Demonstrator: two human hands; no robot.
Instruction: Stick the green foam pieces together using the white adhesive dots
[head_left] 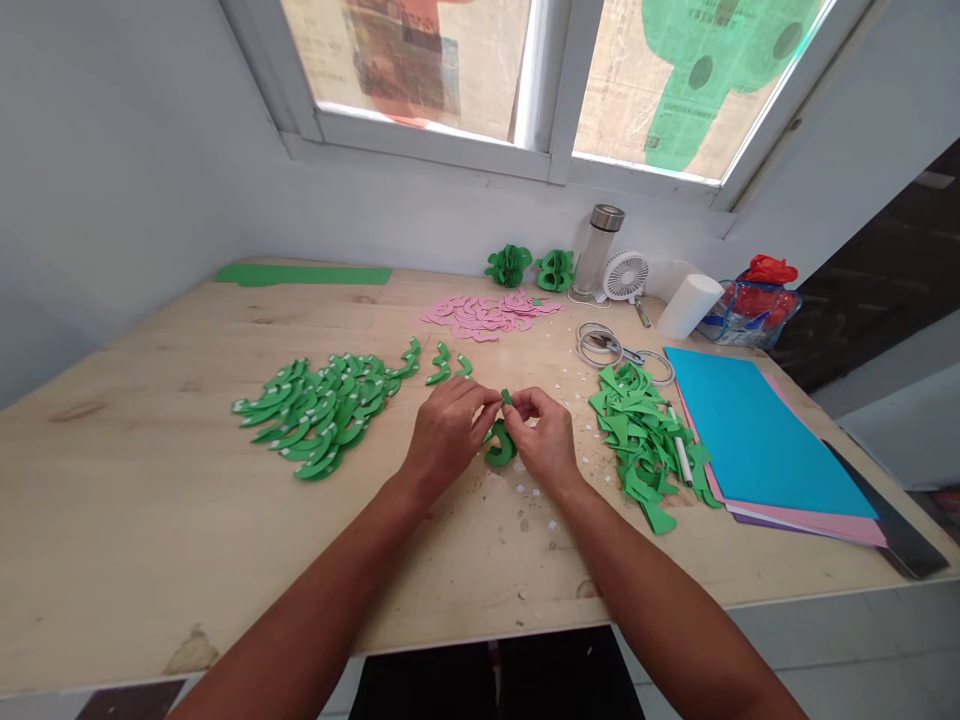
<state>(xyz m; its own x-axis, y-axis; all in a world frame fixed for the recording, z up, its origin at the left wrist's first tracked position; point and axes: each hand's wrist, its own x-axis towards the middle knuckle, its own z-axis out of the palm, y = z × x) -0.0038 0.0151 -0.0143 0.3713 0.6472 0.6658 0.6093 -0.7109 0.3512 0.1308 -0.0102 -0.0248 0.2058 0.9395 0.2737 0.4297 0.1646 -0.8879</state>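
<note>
Over the middle of the table, my left hand [452,425] and my right hand [546,430] meet with fingertips pinched on a curved green paper piece [501,452]. Its lower curl hangs below my fingers, and part of it is hidden behind them. Just beyond my left hand lie a few curved green pieces [442,365] with white patches on their ends. Farther left spreads a heap of similar green pieces [330,405], also marked with white patches. Small white paper bits [553,524] are scattered around my right hand.
Right of my hands are green scraps [637,440], a white marker [682,450], tape rolls [600,345] and coloured sheets [765,430]. Pink cutouts [491,315], green paper ornaments [509,265], a bottle [598,250], a small fan [625,275] and a basket [754,315] stand farther back.
</note>
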